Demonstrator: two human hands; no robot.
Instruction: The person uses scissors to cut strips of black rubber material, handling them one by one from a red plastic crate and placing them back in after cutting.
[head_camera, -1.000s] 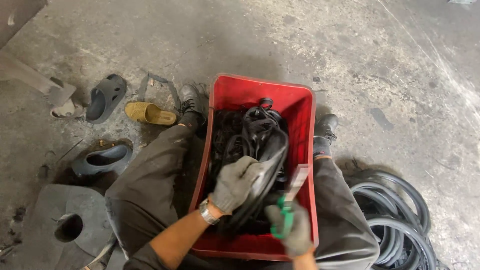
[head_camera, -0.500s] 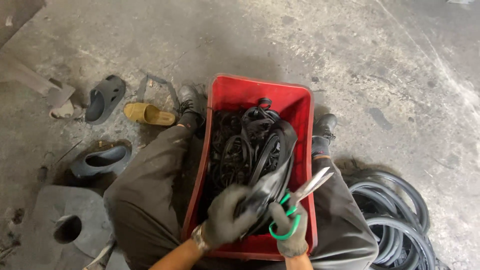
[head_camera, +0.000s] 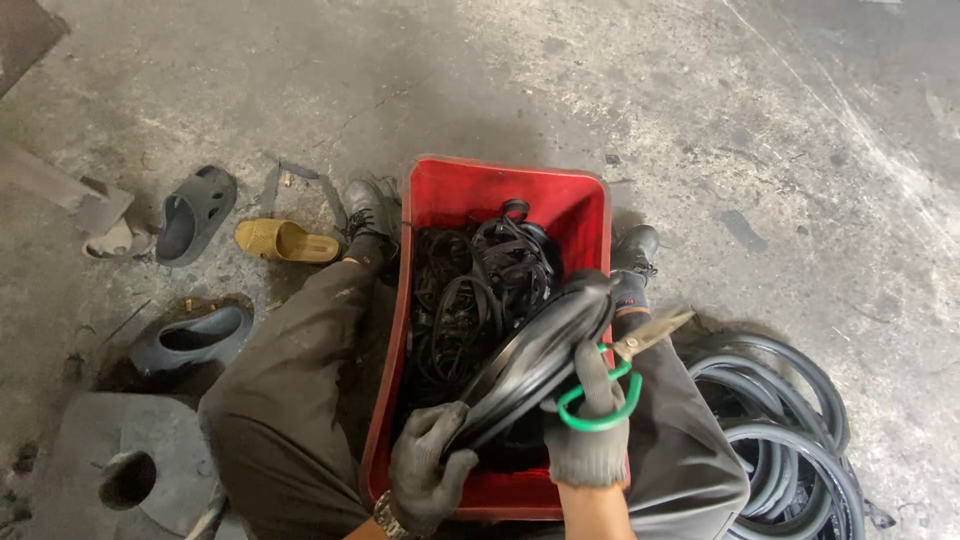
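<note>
The stained grey concrete floor (head_camera: 620, 80) carries a red plastic crate (head_camera: 500, 195) between the person's boots. Left of it lie 2 dark clogs (head_camera: 195, 212), 1 yellow slipper (head_camera: 285, 242) and a grey slab with a hole (head_camera: 125, 465). Coiled grey hose (head_camera: 790, 440) lies at right.

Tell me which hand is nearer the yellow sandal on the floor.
Left. The left hand grips the black rubber strip over the red crate, on the yellow sandal side; the right hand, holding green-handled scissors, is farther.
</note>
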